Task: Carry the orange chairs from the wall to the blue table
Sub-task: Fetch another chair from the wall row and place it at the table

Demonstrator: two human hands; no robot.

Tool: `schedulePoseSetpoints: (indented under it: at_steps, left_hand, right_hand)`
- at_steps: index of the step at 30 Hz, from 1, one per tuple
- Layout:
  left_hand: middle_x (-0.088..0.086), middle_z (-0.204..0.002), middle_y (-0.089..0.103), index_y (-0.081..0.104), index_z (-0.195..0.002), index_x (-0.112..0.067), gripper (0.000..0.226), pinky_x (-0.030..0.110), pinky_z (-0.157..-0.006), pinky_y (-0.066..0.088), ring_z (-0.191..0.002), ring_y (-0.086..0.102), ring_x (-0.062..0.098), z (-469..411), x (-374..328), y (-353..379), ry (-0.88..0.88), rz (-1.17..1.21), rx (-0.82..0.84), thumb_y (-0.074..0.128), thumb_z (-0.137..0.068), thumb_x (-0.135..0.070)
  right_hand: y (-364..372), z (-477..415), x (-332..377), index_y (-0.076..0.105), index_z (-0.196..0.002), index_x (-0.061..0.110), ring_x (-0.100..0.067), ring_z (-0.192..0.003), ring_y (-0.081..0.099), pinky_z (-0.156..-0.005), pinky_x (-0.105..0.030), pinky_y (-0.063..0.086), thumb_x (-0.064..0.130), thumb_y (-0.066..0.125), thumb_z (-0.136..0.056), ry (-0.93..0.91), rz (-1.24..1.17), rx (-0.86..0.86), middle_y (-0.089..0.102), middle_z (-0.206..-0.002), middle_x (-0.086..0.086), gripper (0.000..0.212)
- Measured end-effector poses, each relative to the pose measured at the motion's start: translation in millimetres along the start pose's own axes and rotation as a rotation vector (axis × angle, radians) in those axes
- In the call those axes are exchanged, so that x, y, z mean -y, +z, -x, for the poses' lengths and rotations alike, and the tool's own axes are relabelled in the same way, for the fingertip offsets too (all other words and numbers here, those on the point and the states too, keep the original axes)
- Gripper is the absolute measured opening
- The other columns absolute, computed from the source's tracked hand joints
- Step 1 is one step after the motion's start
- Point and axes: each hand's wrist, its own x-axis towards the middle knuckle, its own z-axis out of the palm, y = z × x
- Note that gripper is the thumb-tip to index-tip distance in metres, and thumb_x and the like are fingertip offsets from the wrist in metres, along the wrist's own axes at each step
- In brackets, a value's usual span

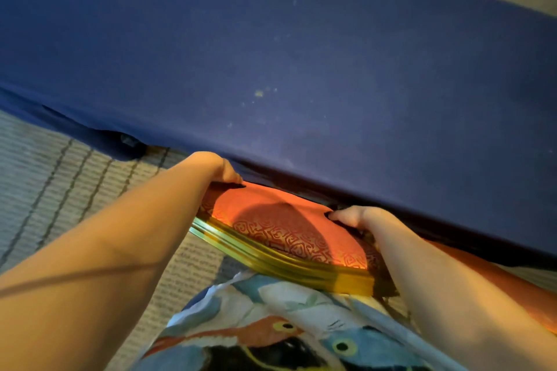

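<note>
An orange chair (289, 232) with a patterned red-orange cushion and a gold frame sits right below me, its far part hidden under the edge of the blue table (301, 54). My left hand (217, 169) grips the chair's left side at the table edge. On the chair's right side, my right hand (358, 217) holds the cushion edge, fingers curled over it. The blue cloth covers the whole tabletop and hangs over the near edge.
Striped beige carpet (60, 178) lies to the left and beyond the table at the top right. Another orange surface (494, 277) shows under the table edge at the right. My patterned clothing (286, 331) fills the bottom middle.
</note>
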Motion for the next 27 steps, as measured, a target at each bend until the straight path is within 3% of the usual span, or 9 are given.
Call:
schedulePoseSetpoints:
  at_steps: [3,6,11,15,17,22,25,27]
  left_hand:
    - [0.016,-0.137,0.054,0.057,-0.129,-0.008,0.056,0.037,-0.1,0.041,-0.123,0.052,0.032,14,-3,-6,0.054,0.019,-0.191,0.053,-0.089,-0.047]
    - [0.018,-0.13,0.058,0.061,-0.121,-0.004,0.049,0.039,-0.098,0.043,-0.117,0.055,0.034,34,-4,-11,0.119,0.075,-0.25,0.051,-0.092,-0.041]
    - [0.018,-0.116,0.065,0.066,-0.105,-0.004,0.04,0.034,-0.086,0.044,-0.105,0.059,0.034,77,4,-10,0.184,0.085,-0.345,0.048,-0.094,-0.038]
    - [0.015,-0.094,0.066,0.064,-0.084,-0.008,0.034,0.034,-0.076,0.044,-0.088,0.06,0.032,109,29,-7,0.238,0.156,-0.476,0.047,-0.093,-0.035]
    - [0.01,-0.079,0.058,0.057,-0.075,-0.014,0.029,0.035,-0.071,0.042,-0.074,0.052,0.027,126,48,-4,0.268,0.244,-0.533,0.048,-0.092,-0.035]
    - [0.004,-0.075,0.048,0.051,-0.077,-0.019,0.015,0.032,-0.07,0.035,-0.07,0.042,0.018,169,113,19,0.313,0.509,-0.666,0.05,-0.087,-0.03]
    - [0.001,-0.076,0.046,0.048,-0.081,-0.024,0.005,0.033,-0.07,0.032,-0.072,0.039,0.014,192,153,36,0.321,0.658,-0.77,0.05,-0.084,-0.028]
    - [0.002,-0.074,0.05,0.051,-0.079,-0.023,0.009,0.035,-0.067,0.037,-0.067,0.041,0.016,210,185,50,0.286,0.773,-0.837,0.051,-0.083,-0.031]
  right_hand:
    - [-7,22,18,0.058,-0.119,0.015,-0.02,-0.081,0.057,-0.068,-0.031,0.042,0.052,0.054,-0.091,-0.029,-0.013,-0.031,0.057,-0.122,-0.008,0.047]
    - [-7,40,36,0.06,-0.098,0.012,-0.028,-0.083,0.059,-0.074,-0.031,0.042,0.045,0.052,-0.093,-0.149,-0.11,-0.083,0.059,-0.101,-0.011,0.035]
    - [1,83,74,0.054,-0.125,0.014,-0.024,-0.096,0.061,-0.081,-0.033,0.046,0.041,0.044,-0.099,-0.297,-0.261,-0.07,0.062,-0.111,-0.01,0.039]
    - [15,114,110,0.055,-0.12,0.015,-0.025,-0.1,0.062,-0.089,-0.039,0.047,0.039,0.045,-0.099,-0.434,-0.274,-0.142,0.063,-0.113,-0.01,0.033]
    - [24,133,128,0.057,-0.108,0.015,-0.023,-0.091,0.061,-0.084,-0.037,0.047,0.036,0.048,-0.098,-0.511,-0.269,-0.217,0.063,-0.105,-0.009,0.025]
    - [61,181,175,0.058,-0.101,-0.01,-0.022,-0.074,0.046,-0.069,-0.034,0.038,0.026,0.051,-0.092,-0.732,-0.256,-0.422,0.051,-0.083,-0.011,0.038]
    - [84,207,203,0.054,-0.085,-0.002,-0.02,-0.074,0.041,-0.068,-0.034,0.035,0.027,0.052,-0.087,-0.825,-0.247,-0.471,0.043,-0.08,-0.012,0.029]
    - [105,223,227,0.059,-0.098,-0.002,-0.022,-0.079,0.051,-0.073,-0.036,0.044,0.027,0.054,-0.089,-0.908,-0.234,-0.495,0.053,-0.088,-0.02,0.031]
